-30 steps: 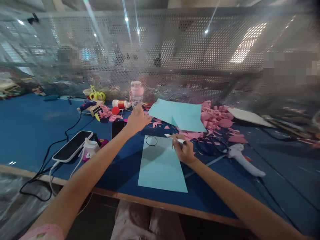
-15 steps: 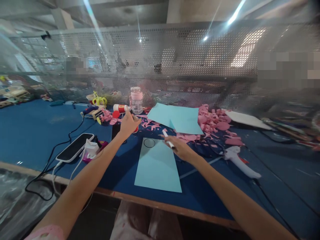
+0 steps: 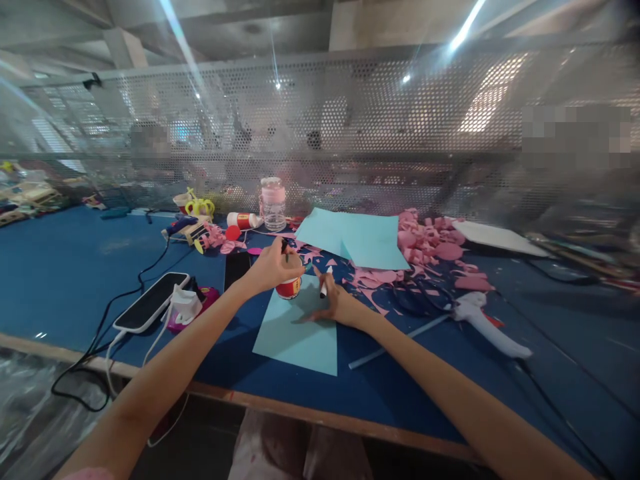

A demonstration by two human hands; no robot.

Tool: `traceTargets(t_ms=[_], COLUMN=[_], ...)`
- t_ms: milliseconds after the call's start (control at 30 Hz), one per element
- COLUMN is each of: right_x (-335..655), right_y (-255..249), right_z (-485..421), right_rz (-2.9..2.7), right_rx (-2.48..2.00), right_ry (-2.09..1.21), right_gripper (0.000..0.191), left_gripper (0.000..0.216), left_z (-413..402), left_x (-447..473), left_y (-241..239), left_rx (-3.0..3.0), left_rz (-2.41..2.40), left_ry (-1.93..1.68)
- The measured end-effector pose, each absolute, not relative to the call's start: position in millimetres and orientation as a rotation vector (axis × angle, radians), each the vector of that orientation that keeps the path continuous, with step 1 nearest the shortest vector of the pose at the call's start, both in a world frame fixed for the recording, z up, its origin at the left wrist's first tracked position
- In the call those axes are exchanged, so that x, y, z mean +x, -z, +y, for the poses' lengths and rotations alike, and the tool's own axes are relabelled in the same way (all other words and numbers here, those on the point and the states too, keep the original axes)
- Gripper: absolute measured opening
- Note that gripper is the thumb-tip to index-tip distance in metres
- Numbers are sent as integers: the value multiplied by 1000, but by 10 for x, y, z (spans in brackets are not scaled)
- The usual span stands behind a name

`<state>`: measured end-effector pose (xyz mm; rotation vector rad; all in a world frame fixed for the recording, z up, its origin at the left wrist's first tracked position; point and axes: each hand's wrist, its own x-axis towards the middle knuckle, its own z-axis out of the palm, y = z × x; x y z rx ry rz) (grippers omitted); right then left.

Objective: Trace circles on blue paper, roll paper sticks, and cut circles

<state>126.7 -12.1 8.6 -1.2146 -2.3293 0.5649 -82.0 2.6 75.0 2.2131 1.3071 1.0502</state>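
A small red-and-white cup [image 3: 289,288] stands on the upper part of a light blue paper sheet [image 3: 295,340]. My left hand [image 3: 273,267] is closed around the top of this cup, its fingers covering part of the rim. Just to the right, my right hand [image 3: 337,305] grips a white marker [image 3: 325,287] with a black end, its lower fingers stretched over the sheet. The circle drawn on the paper earlier is out of sight under the cup and hand.
Behind lie another blue sheet [image 3: 360,233] and pink scraps [image 3: 425,240]. A clear bottle [image 3: 273,207] and a glue bottle [image 3: 243,221] are at the back. Left is a charging phone [image 3: 153,301] with cables; right, a white glue gun [image 3: 493,327] and a glue stick [image 3: 395,343].
My left hand has brought the cup forward onto the sheet, over the drawn circle. The sheet has shifted left, and my right hand has moved down and left with the marker.
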Motion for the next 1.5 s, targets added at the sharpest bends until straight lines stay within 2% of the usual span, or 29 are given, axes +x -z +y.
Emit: traceTargets(t_ms=[100, 267, 400, 467, 633, 933, 1300, 1500], right_x=[1307, 1460, 1508, 1520, 1516, 1505, 1508, 1465], right_y=[-109, -130, -118, -119, -133, -233, -274, -300], right_z=[-97, -123, -116, -118, -146, -79, -107, -192], right_rz=[-2227, -2239, -1975, -1817, -1644, -1184, -1147, -1312], right_rx=[-1180, -1245, -1109, -1128, -1119, -1114, -1158, -1100], right_ry=[-578, -456, -379, -293, -226, -601, -424, -444], right_gripper=[77, 72, 25, 15, 19, 44, 42, 39], left_gripper=[35, 35, 39, 39, 43, 46, 54, 55], left_z=[35, 148, 266, 305, 322, 267, 296, 248], left_x=[-831, -737, -441, -305, -205, -159, -69, -79], left_y=[-743, -721, -691, -658, -593, -593, -522, -606], left_rx=[2242, 2268, 2363, 2425, 2395, 2393, 2301, 2436], left_rz=[1358, 1380, 1427, 1424, 1376, 1520, 1685, 1619], left_ry=[-1037, -1095, -1000, -942, -837, -783, -789, -604])
